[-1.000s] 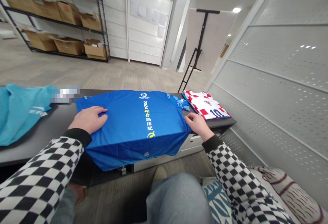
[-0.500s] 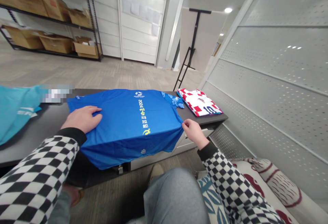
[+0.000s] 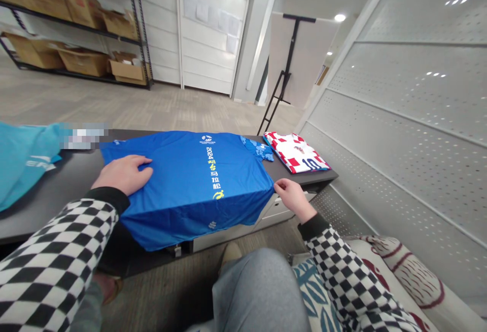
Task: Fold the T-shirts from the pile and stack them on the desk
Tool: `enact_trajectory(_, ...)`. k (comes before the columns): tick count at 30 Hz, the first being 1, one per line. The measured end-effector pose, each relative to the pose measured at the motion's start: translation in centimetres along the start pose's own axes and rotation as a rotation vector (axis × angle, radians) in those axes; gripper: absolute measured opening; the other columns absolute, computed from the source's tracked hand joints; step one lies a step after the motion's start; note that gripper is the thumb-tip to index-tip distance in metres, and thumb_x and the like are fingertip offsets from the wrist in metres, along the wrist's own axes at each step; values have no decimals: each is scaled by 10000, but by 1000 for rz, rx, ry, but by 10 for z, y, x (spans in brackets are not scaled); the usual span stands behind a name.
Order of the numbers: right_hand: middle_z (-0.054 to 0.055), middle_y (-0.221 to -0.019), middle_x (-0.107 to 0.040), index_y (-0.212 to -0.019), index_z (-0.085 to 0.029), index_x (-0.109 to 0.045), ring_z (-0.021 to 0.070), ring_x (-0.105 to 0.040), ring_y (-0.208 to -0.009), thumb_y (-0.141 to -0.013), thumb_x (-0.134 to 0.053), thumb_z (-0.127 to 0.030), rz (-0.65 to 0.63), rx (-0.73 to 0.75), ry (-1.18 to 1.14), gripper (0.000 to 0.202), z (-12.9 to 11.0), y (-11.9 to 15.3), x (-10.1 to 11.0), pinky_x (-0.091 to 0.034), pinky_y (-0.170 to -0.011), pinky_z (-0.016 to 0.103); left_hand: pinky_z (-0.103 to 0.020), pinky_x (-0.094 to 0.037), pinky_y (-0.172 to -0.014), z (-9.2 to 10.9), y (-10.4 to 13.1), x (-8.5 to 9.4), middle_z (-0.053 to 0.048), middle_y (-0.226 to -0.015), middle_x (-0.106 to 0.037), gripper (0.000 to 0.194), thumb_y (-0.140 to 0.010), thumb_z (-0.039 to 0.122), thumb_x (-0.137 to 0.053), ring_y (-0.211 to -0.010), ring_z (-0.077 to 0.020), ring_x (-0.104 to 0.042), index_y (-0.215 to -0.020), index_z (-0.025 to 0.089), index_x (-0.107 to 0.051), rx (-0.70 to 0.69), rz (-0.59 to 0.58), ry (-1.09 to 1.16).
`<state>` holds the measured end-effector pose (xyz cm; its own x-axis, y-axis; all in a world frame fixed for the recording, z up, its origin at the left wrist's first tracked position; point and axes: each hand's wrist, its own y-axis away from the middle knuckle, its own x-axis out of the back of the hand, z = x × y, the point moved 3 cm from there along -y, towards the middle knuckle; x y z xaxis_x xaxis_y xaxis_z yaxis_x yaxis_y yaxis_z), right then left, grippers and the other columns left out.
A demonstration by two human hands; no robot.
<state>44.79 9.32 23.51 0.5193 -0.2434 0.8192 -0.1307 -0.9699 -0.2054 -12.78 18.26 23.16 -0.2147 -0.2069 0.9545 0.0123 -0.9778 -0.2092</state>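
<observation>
Rests the left hand, open, palm down, on the blue shirt — spread across the middle of the desk and draped over its near edge. Pinches the shirt's side at that edge with the right hand, near the red-and-white jersey at the right end — well apart from the teal garment toward the left.

Compared with a second ago: slid right hand along the side of blue shirt, closer to its bend over the front edge of table; shifted view rightward; cropped teal garment further at left; brought more of cream cushion, with its dark red strokes, into sight at lower right.
</observation>
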Motion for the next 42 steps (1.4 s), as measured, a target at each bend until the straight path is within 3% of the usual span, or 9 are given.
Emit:
enact_trajectory(4, 70, -943, -872, -948, -234, -864, 264, -814, -918, -1018, -685, -281, -2, -6, 143, 198, -8, -2, 1, -550, -842, 331, -518, -492, -1307, 0, 0, 0, -134, -1657, -703, 671, -1018, 511, -467, -1515, -372, -658, -1497, 179, -800, -5, -2, -9)
enact_trajectory(8, 80, -976, -886, -962, -223, -892, 250, -822, -959, -1020, -694, -221, -92, -12, 281, 206, -17, -7, 6, -517, -825, 299, -545, -495, -1309, 0, 0, 0, -153, -1651, -702, 708, -1008, 527, -442, -1513, -403, -661, -1490, 160, -808, -20, 7, 0)
enact_trajectory(17, 154, -1016, -858, -974, -183, -869, 272, -780, -947, -1000, -674, -166, -204, 65, 644, 198, -49, -18, 10, -469, -788, 326, -553, -507, -1297, -2, -1, -2, -143, -1640, -711, 722, -992, 547, -445, -1504, -409, -669, -1489, 172, -810, -16, 15, 2)
enact_trajectory(25, 80, -878, -837, -856, -191, -826, 227, -753, -870, -916, -789, -171, -158, -98, 343, 73, -30, -24, 14, -456, -736, 300, -568, -514, -1289, -2, 0, -2, -148, -1634, -718, 689, -985, 526, -491, -1497, -421, -670, -1466, 163, -825, -28, 34, 26)
enact_trajectory(32, 25, -727, -792, -820, -211, -802, 197, -748, -746, -867, -759, -156, -124, -210, 111, 85, -15, -22, 14, -471, -697, 275, -576, -500, -1304, 0, 0, -1, -133, -1659, -701, 678, -1008, 524, -482, -1524, -420, -654, -1477, 180, -832, -22, 13, 16)
enact_trajectory(42, 25, -714, -755, -774, -214, -725, 194, -689, -709, -888, -731, -205, -66, -222, 86, 115, -2, -27, 14, -433, -649, 286, -592, -493, -1302, 3, 3, 2, -120, -1680, -686, 649, -1022, 511, -495, -1522, -425, -653, -1481, 198, -832, 0, 3, 14)
